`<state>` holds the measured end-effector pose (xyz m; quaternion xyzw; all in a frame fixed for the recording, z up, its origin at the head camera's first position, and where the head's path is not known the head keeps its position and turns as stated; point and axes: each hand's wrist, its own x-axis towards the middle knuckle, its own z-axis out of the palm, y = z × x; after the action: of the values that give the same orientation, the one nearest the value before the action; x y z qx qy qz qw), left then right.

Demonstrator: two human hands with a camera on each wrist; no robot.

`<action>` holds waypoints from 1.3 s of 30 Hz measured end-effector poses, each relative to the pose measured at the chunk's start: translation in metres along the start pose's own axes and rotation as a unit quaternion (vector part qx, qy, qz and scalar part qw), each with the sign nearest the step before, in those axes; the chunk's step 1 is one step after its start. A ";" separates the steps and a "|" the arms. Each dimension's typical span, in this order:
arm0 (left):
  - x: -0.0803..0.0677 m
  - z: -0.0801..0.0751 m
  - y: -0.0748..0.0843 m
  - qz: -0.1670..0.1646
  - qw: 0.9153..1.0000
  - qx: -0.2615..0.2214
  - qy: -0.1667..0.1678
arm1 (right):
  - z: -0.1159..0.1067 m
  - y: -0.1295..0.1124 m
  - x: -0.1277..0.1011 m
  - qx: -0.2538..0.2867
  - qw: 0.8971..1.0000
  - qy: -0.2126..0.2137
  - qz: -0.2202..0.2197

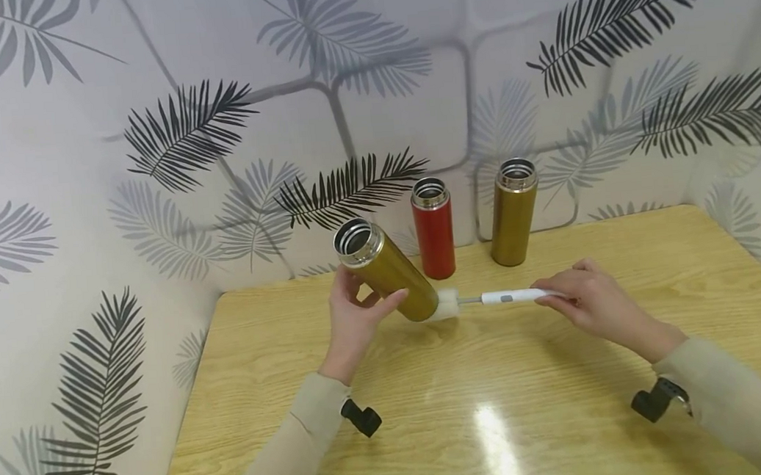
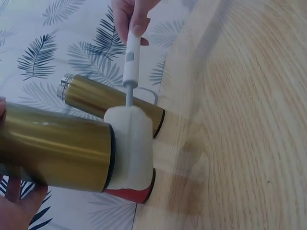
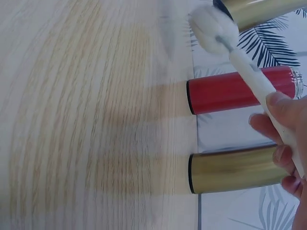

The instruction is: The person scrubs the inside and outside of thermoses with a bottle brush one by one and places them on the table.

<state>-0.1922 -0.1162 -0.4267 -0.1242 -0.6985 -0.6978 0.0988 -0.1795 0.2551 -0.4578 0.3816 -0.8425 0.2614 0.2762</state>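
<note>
My left hand [image 1: 353, 317] grips a gold thermos bottle [image 1: 392, 273] that has no lid and tilts with its mouth up to the left. In my right hand [image 1: 593, 303] is the white handle [image 1: 507, 296] of a bottle brush, pinched between thumb and fingers. The brush's white sponge head [image 2: 129, 146] lies against the bottom of the tilted bottle, outside it. Behind them stand a red thermos bottle [image 1: 434, 234] and a second gold thermos bottle [image 1: 514, 217], both upright and without lids.
The wooden table [image 1: 496, 376] reaches back to a wall [image 1: 405, 118] with a leaf pattern. A bright reflection shows on the tabletop near the front. Each wrist wears a small black camera.
</note>
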 end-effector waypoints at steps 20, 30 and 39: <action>0.007 -0.058 -0.007 -0.031 0.996 0.070 0.035 | -0.024 -0.007 -0.018 0.057 0.995 -0.074 0.040; 0.014 -0.141 -0.024 -0.071 0.979 0.142 0.129 | -0.045 -0.008 -0.028 0.077 0.984 -0.105 0.122; 0.025 -0.196 -0.040 -0.085 0.967 0.147 0.190 | -0.047 -0.010 -0.033 0.082 0.979 -0.106 0.154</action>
<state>-0.2349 -0.3108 -0.4555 0.0869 -0.7700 -0.6038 0.1871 -0.1408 0.2971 -0.4441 0.2945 -0.8913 0.3271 0.1094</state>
